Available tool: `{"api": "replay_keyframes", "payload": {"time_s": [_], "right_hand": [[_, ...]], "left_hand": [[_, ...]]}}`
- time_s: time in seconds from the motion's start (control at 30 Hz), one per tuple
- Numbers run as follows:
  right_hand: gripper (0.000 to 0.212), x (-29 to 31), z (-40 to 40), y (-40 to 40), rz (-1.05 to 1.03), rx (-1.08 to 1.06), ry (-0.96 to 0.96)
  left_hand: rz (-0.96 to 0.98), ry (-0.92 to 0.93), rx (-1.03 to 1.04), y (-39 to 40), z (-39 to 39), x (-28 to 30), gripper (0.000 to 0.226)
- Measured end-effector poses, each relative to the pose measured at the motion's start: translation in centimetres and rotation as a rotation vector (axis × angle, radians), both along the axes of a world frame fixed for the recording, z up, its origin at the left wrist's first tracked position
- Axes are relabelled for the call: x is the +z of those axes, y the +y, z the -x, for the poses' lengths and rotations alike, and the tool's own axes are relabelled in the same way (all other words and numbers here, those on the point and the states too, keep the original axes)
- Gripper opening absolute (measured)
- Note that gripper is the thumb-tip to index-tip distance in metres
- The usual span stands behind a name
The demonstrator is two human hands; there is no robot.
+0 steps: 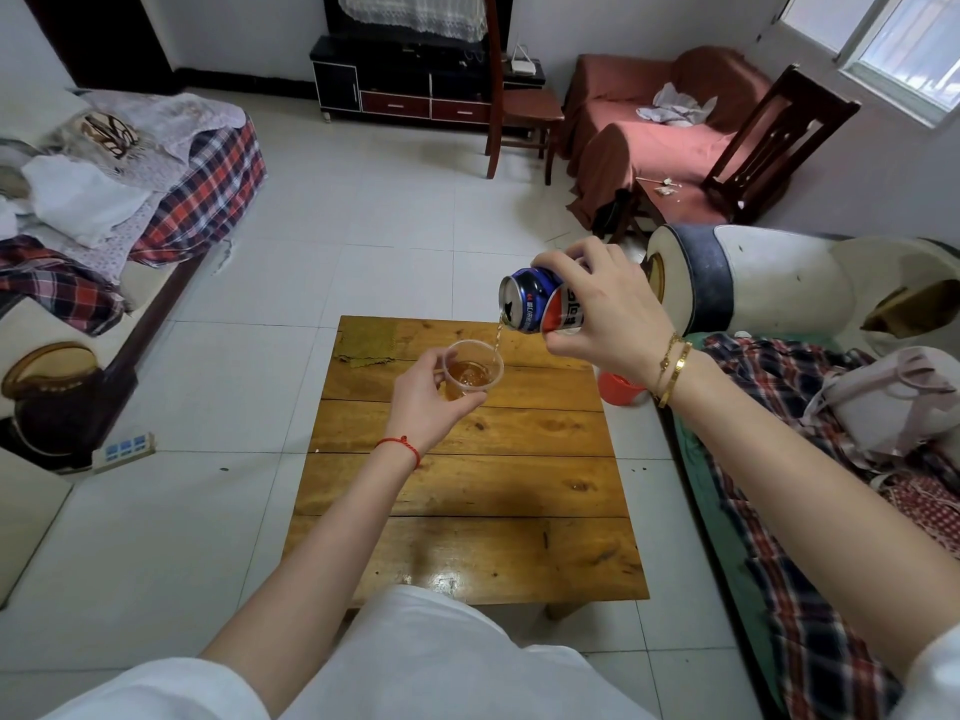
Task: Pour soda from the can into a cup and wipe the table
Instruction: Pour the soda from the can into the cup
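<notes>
right hand (pixel 610 309) grip: clenched on tilted blue aluminium soda can (pixel 540 302), thin-walled, hold mid-body | left hand (pixel 431 400) grip: grasping clear flimsy plastic cup (pixel 474 375), don't squeeze | both above wooden bench (pixel 467 485), can up-right of cup | green cloth (pixel 366 345) behind cup

The table (pixel 467 485) is standing in the middle of the floor. The left hand (pixel 423 402) is holding the cup (pixel 472 376) up over the table's far end. The right hand (pixel 608 314) is tipping the can (pixel 537 306) above and to the right of the cup. A cloth (pixel 366 343) is lying on the table's far left corner, behind the cup. A small bucket (pixel 618 389) is sitting on the floor, just right of the table.
</notes>
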State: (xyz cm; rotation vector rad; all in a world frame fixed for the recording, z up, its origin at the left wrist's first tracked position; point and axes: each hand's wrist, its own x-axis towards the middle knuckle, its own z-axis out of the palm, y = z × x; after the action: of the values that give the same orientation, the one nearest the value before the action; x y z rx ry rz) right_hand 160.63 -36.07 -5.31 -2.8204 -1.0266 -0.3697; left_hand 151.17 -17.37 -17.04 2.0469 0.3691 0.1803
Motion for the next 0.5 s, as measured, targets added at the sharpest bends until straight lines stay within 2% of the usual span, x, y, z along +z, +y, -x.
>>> {"api": "replay_keyframes", "payload": {"time_s": [0.5], "right_hand": [[0.068, 0.13, -0.13, 0.36, 0.002, -0.002, -0.006]], "left_hand": [[-0.007, 0.000, -0.008, 0.31, -0.14, -0.23, 0.071]]}}
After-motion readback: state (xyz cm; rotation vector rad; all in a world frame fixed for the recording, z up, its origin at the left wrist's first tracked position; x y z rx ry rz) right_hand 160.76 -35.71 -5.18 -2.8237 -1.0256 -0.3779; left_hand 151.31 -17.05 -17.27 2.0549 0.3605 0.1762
